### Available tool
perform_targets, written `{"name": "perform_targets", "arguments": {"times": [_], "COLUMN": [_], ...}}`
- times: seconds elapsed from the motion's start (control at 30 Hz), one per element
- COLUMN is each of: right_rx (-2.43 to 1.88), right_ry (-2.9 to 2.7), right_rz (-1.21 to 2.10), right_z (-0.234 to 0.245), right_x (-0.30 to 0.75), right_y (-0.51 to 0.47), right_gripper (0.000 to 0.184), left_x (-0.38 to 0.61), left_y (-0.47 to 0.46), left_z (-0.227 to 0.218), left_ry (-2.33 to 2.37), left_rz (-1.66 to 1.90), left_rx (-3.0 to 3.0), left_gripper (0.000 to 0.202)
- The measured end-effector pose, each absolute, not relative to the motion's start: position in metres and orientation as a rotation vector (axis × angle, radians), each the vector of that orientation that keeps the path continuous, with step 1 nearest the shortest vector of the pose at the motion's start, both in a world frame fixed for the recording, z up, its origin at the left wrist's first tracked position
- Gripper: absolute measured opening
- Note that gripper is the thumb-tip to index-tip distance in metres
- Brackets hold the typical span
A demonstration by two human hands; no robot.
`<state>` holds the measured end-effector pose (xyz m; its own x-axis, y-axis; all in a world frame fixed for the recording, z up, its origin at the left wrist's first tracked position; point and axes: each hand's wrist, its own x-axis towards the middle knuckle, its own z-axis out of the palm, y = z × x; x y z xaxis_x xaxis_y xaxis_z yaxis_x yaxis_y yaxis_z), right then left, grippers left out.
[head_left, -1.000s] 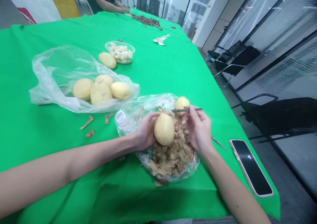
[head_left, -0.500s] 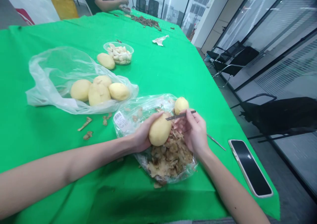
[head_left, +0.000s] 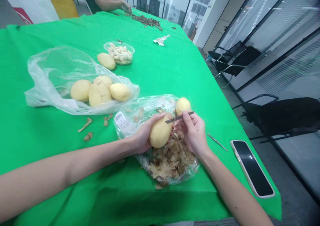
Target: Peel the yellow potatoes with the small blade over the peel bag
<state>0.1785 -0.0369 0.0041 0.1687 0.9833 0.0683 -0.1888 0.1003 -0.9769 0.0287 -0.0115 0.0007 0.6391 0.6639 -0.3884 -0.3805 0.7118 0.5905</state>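
Note:
My left hand (head_left: pixel 145 136) is wrapped round a peeled potato (head_left: pixel 160 134), holding it above a clear plastic bag (head_left: pixel 130 109) heaped with brown peelings (head_left: pixel 175 159). Pinched in my right hand (head_left: pixel 196 129) is a thin dark blade (head_left: pixel 178 117), its tip over the upper right side of that potato. Another peeled potato (head_left: pixel 183 105) sits just beyond my right hand. Farther left, several pale potatoes (head_left: pixel 100 94) lie in a translucent plastic bag (head_left: pixel 47 73). One more potato (head_left: pixel 106 61) leans by a clear tub (head_left: pixel 122 54) of white pieces, perhaps garlic cloves.
On the green cloth (head_left: pixel 155 79) lie a phone (head_left: pixel 252 169), a thin metal tool (head_left: pixel 217 142), stray peel scraps (head_left: pixel 85 124) and a crumpled tissue (head_left: pixel 162 40). At the far end, another person's hand (head_left: pixel 126 8) is near a dark pile (head_left: pixel 147 21). Chairs (head_left: pixel 235 59) stand to the right.
My right hand and the blade have shifted slightly left over the potato. The potato in my left hand has hardly moved. The far person's hand has moved down toward the table.

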Motion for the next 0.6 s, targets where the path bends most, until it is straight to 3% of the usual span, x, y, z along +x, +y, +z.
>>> {"name": "perform_targets", "arguments": {"times": [0.6], "right_rx": [-1.055], "right_ry": [-0.963], "right_rz": [1.223], "right_z": [0.0049], "right_x": [0.1782], "right_y": [-0.0366], "right_gripper": [0.027], "left_x": [0.0314], "left_y": [-0.0140], "left_z": [-0.0003], "left_ry": [0.673], "left_rz": [0.667], "left_rx": [0.496], "left_gripper": [0.026]}}
